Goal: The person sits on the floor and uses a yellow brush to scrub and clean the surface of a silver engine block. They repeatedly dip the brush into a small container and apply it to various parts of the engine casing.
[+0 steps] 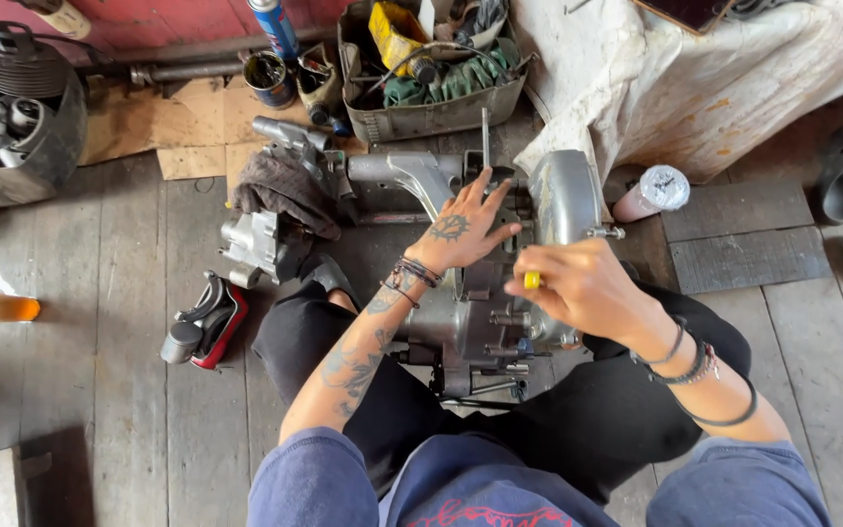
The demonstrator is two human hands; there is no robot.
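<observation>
1. We're in a rough mechanic's workshop, working on a bare plank floor [100,322].
2. A stripped engine case [470,312] sits between our knees.
3. Metal tool tray [431,117], spray can [275,27] and another engine [12,117] lie around.

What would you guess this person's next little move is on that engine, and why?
Probably a turn of the yellow-handled tool gripped in the right hand. Its tip seems to point into the grey engine case between the knees, while the left hand lies flat on top, apparently steadying it.
</observation>
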